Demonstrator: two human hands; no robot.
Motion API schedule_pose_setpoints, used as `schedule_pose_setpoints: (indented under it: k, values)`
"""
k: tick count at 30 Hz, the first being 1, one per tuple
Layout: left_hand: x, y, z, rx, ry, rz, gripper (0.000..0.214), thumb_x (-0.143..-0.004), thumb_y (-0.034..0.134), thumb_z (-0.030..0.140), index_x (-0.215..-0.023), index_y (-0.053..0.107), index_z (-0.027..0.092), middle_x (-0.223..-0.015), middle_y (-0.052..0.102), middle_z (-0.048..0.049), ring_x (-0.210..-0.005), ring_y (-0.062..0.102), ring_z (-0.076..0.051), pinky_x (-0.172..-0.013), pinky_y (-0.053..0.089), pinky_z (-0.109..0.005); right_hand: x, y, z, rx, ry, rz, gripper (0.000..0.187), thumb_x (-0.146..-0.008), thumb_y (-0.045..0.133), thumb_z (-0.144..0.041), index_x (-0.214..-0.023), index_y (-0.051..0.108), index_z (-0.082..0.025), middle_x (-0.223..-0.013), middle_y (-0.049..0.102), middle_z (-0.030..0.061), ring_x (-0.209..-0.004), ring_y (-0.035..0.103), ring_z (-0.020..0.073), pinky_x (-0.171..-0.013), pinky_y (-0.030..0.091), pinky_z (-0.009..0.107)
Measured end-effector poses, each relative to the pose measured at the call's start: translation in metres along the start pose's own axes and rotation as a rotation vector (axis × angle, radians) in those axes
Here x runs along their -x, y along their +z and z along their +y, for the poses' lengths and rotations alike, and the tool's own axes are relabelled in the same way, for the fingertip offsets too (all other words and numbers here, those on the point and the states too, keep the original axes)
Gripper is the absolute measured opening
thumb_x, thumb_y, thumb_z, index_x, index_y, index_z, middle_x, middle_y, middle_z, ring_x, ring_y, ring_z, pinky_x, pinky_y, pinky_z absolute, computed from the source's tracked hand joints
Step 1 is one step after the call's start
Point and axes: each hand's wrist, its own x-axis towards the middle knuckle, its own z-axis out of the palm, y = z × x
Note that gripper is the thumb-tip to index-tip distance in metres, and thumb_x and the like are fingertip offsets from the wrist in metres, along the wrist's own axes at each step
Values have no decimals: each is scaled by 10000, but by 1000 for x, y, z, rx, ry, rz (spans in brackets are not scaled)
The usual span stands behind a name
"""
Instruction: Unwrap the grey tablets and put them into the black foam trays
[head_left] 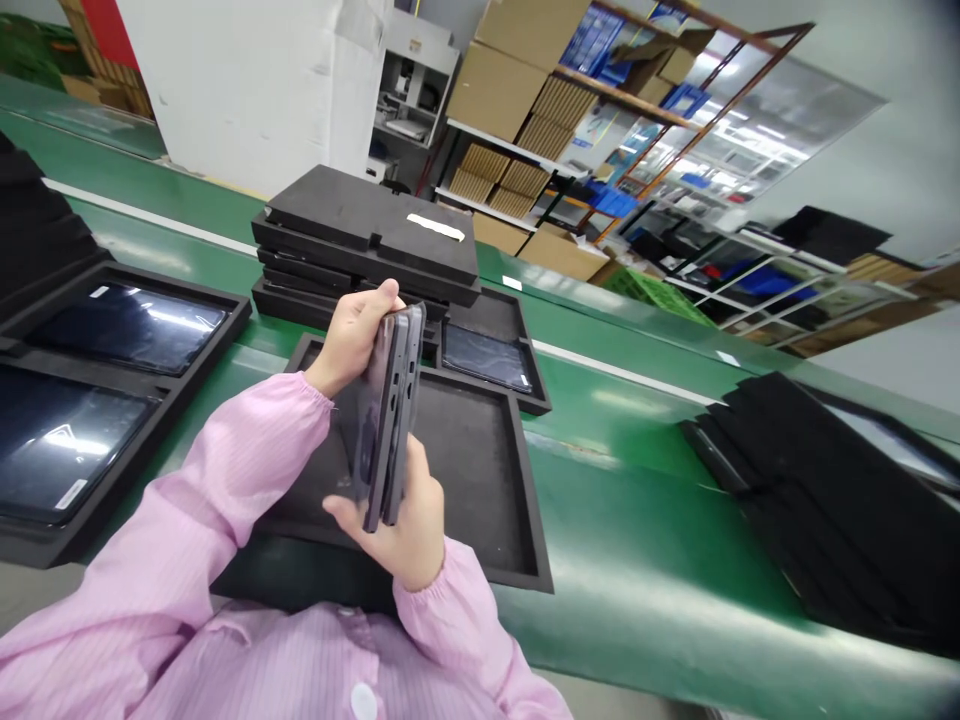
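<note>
Two tablets (395, 410) are held together on edge, their port sides turned up toward me. My left hand (354, 335) grips them at the far end, thumb on top. At the near end my right hand (409, 515) is wrapped around them from below, with the thumb stretched out to the left. Below the tablets lies a black foam tray (480, 470) whose visible recess holds nothing. Behind it, another foam tray (536, 390) carries a tablet with a dark screen (487, 357).
Stacked black foam trays (360, 220) stand behind my hands. To the left, a foam tray (202, 365) holds two tablets (127, 325). More black trays (847, 500) lean in a row at right on the green conveyor (637, 560). Shelves with cardboard boxes (502, 85) are beyond.
</note>
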Motion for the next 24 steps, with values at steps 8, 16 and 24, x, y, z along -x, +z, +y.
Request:
schedule_pose_setpoints:
  k: [8, 16, 24]
  values:
    - [-13, 5, -1, 10, -135, 52, 634, -870, 555, 626, -440, 535, 161, -400, 420, 33, -377, 370, -50, -421, 257, -232, 2, -9, -17, -95, -20, 106, 703, -816, 712, -507, -1369, 449, -160, -500, 357, -134, -386, 267, 66, -365, 197, 204]
    - [-18, 6, -6, 2, -212, 69, 578, -921, 540, 524, -468, 525, 166, -425, 400, 46, -381, 367, -45, -421, 246, -223, -7, -6, -20, -83, 5, 117, 682, -808, 732, -427, -1367, 458, -148, -489, 361, -141, -375, 291, 61, -352, 242, 186]
    - [-20, 6, -4, 13, -250, 109, 558, -954, 513, 435, -468, 526, 160, -410, 391, 45, -378, 359, -46, -423, 235, -223, -10, -4, -19, -102, 3, 104, 667, -818, 722, -416, -1365, 445, -154, -500, 346, -144, -381, 294, 62, -358, 248, 189]
